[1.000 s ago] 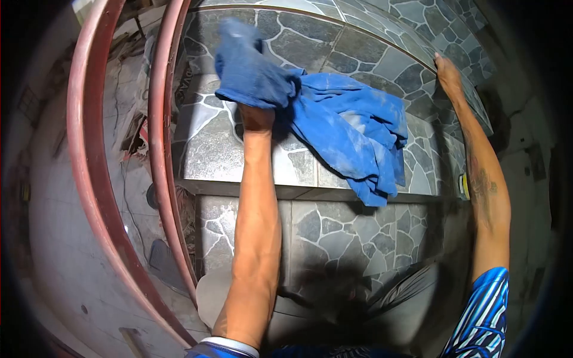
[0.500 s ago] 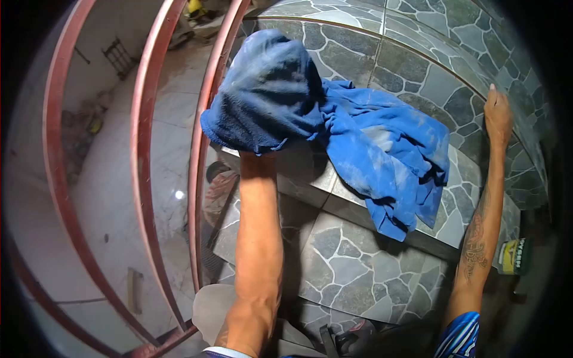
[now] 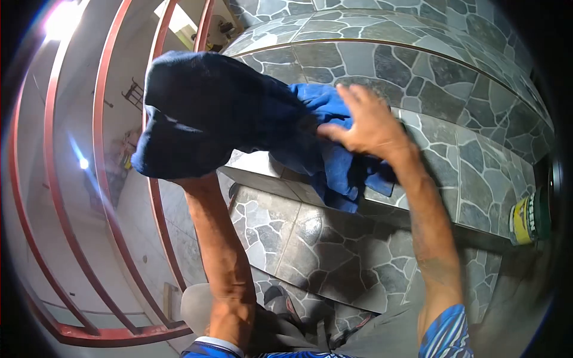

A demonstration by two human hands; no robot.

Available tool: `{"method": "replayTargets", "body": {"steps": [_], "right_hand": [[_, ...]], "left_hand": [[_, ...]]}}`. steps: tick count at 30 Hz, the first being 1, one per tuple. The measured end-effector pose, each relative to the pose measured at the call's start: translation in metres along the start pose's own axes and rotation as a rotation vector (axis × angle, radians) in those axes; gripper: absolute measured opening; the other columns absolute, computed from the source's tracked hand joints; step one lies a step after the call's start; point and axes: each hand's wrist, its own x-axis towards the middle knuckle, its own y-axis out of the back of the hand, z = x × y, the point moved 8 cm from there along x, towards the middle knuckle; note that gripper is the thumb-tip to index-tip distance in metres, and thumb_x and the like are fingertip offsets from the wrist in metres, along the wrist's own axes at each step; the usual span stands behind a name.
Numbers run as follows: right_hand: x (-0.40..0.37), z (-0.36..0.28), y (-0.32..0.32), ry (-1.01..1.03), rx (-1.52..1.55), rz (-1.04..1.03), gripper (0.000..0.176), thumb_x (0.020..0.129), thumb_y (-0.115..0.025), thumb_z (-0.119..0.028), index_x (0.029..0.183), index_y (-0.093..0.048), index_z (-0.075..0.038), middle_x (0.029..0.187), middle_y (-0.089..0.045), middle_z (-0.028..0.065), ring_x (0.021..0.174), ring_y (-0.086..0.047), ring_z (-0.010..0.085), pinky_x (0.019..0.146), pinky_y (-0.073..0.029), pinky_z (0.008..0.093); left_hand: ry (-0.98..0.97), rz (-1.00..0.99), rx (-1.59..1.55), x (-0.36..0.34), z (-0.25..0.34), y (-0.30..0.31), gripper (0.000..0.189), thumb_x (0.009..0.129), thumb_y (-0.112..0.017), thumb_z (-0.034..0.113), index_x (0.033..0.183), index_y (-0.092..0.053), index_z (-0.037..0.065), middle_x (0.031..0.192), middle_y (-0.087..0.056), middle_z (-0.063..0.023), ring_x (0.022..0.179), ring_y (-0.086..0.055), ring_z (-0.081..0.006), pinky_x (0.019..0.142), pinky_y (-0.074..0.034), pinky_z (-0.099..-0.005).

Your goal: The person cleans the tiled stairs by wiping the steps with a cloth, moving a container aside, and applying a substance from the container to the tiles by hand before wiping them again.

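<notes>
A blue cloth garment, dusty and bunched up, is draped over my left hand and trails to the right across a stone-patterned step. My left hand is inside or under the cloth near the red railing; only the wrist and forearm show, and its fingers are hidden. Over the right part of the cloth reaches my right hand, slightly blurred, thumb and fingers spread apart and overlapping the fabric in this view.
Red metal railing bars curve along the left, with a lower floor beyond them. Tiled steps with a stone pattern rise ahead. A green and yellow bucket stands at the right. My shoes are on the tread below.
My right hand has left the upper step's edge and come left over the cloth. My left hand has shifted left and down with the covered cloth, and the view has turned.
</notes>
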Motion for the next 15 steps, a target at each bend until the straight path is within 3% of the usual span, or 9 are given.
{"method": "replayTargets", "body": {"steps": [1, 3, 5, 7, 10, 12, 13, 15], "right_hand": [[-0.007, -0.004, -0.015, -0.003, -0.103, -0.056, 0.100, 0.078, -0.073, -0.062, 0.146, -0.038, 0.002, 0.132, -0.051, 0.0251, 0.125, -0.050, 0.0393, 0.104, -0.039, 0.0495], [-0.012, -0.007, -0.035, -0.007, -0.139, -0.147, 0.082, 0.080, -0.073, -0.053, 0.137, -0.046, 0.000, 0.120, -0.056, 0.0237, 0.114, -0.055, 0.0397, 0.096, -0.043, 0.0505], [-0.016, -0.020, -0.040, 0.038, -0.188, -0.197, 0.063, 0.081, -0.073, -0.044, 0.123, -0.057, -0.001, 0.108, -0.061, 0.0216, 0.102, -0.061, 0.0398, 0.088, -0.048, 0.0492], [-0.022, -0.045, -0.038, 0.182, -0.267, -0.142, 0.042, 0.082, -0.072, -0.037, 0.103, -0.064, -0.001, 0.091, -0.063, 0.0183, 0.084, -0.065, 0.0363, 0.074, -0.051, 0.0489], [-0.050, -0.095, -0.040, 0.297, -0.130, -0.123, 0.034, 0.080, -0.073, -0.034, 0.094, -0.063, -0.004, 0.090, -0.061, 0.0162, 0.084, -0.063, 0.0317, 0.073, -0.050, 0.0452], [-0.073, -0.131, -0.042, 0.407, -0.170, -0.076, 0.031, 0.079, -0.073, -0.032, 0.090, -0.061, -0.006, 0.089, -0.060, 0.0145, 0.084, -0.062, 0.0296, 0.073, -0.050, 0.0433], [-0.083, -0.146, -0.047, 0.429, -0.142, -0.104, 0.029, 0.079, -0.073, -0.031, 0.089, -0.061, -0.007, 0.088, -0.060, 0.0141, 0.082, -0.062, 0.0290, 0.072, -0.050, 0.0428], [-0.099, -0.165, -0.064, 0.452, -0.111, -0.165, 0.025, 0.080, -0.072, -0.028, 0.088, -0.060, -0.007, 0.086, -0.060, 0.0135, 0.078, -0.062, 0.0289, 0.069, -0.051, 0.0416]], "left_hand": [[0.005, 0.013, -0.014, 0.003, 0.000, 0.005, 0.055, 0.098, -0.059, 0.032, 0.142, -0.046, 0.002, 0.143, -0.050, -0.0184, 0.130, -0.051, -0.0312, 0.110, -0.041, -0.0461], [0.036, 0.045, -0.092, 0.006, -0.014, 0.009, 0.048, 0.098, -0.059, 0.031, 0.134, -0.049, 0.002, 0.131, -0.053, -0.0144, 0.119, -0.054, -0.0278, 0.103, -0.044, -0.0424], [0.269, 0.132, -0.455, -0.012, -0.056, -0.010, 0.040, 0.100, -0.054, 0.037, 0.119, -0.055, 0.002, 0.110, -0.057, -0.0081, 0.101, -0.057, -0.0215, 0.090, -0.048, -0.0355], [0.048, 0.108, 0.043, 0.024, -0.019, -0.028, 0.029, 0.097, -0.055, 0.035, 0.100, -0.056, 0.006, 0.088, -0.051, 0.0008, 0.080, -0.051, -0.0136, 0.074, -0.045, -0.0273], [0.950, 0.197, -1.001, -0.013, -0.095, -0.093, 0.024, 0.093, -0.055, 0.031, 0.102, -0.058, 0.009, 0.090, -0.052, 0.0022, 0.083, -0.052, -0.0119, 0.075, -0.044, -0.0245], [0.848, 0.010, -0.937, -0.045, -0.128, -0.125, 0.024, 0.093, -0.056, 0.033, 0.104, -0.059, 0.012, 0.093, -0.053, 0.0026, 0.083, -0.050, -0.0100, 0.076, -0.043, -0.0239], [1.013, 0.005, -0.796, -0.074, -0.148, -0.144, 0.028, 0.093, -0.056, 0.036, 0.103, -0.062, 0.011, 0.091, -0.054, 0.0019, 0.082, -0.049, -0.0095, 0.077, -0.042, -0.0243], [1.062, -0.174, -0.571, -0.092, -0.151, -0.169, 0.030, 0.097, -0.052, 0.036, 0.096, -0.065, 0.010, 0.087, -0.058, 0.0024, 0.082, -0.053, -0.0106, 0.073, -0.046, -0.0263]]}}
